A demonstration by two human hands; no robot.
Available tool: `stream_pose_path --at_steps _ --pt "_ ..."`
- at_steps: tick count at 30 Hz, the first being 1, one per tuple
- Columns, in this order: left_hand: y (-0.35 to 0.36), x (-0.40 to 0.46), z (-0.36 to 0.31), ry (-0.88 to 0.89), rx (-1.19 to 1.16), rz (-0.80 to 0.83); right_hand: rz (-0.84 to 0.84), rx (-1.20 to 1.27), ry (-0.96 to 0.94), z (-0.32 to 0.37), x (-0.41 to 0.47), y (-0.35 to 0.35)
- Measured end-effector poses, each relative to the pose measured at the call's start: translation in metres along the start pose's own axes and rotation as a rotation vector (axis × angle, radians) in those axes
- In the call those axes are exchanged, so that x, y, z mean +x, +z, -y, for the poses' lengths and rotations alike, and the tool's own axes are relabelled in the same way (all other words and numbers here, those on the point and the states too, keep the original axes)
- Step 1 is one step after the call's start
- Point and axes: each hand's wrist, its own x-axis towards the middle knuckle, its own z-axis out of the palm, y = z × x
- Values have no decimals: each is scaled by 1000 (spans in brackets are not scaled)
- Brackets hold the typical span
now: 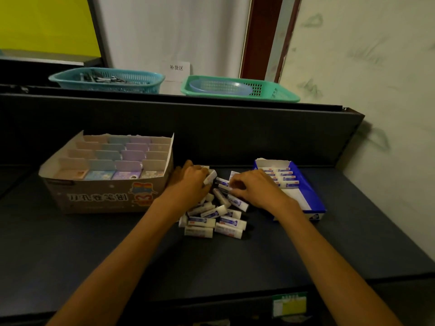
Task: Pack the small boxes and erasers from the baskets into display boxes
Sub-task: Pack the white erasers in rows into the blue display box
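Observation:
A pile of white erasers point(216, 217) in blue-printed sleeves lies on the dark shelf between two display boxes. My left hand point(190, 180) sits at the pile's far left and grips a white eraser point(210, 177) that sticks out past its fingers. My right hand point(253, 187) reaches over the pile's far right, fingers curled round an eraser point(229, 189). The blue display box point(303, 191) on the right holds two short rows of erasers at its back. The brown display box point(108, 196) on the left is filled with pastel small boxes in divided rows.
On the upper ledge stand a teal basket point(107, 80) with metal items and a green basket point(240, 89) holding a pale blue tray. A paper sign point(176, 68) leans on the wall between them. A price label point(289, 304) marks the shelf's front edge.

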Motion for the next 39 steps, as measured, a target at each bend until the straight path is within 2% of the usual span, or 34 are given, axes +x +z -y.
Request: stream_pose_path --at_steps 7,11,14,18,23,28,39 --pt "3 4 1 -68 -55 -9 38 2 -26 -9 7 2" --pt "0 4 -1 -18 -117 -71 59 64 -58 -14 9 -1" --pt "-8 5 -2 19 -130 -50 55 128 -65 -20 7 -5" --pt "-14 2 -3 42 -169 -55 11 233 -65 -27 3 -14" --pt "-12 -3 -3 56 -395 -170 -82 365 -58 -34 -8 -25" --pt "-17 -5 -9 100 -600 -144 -161 497 -4 -40 -21 -30" --pt "-15 1 -39 212 -544 -158 -273 737 86 -71 -48 -35"
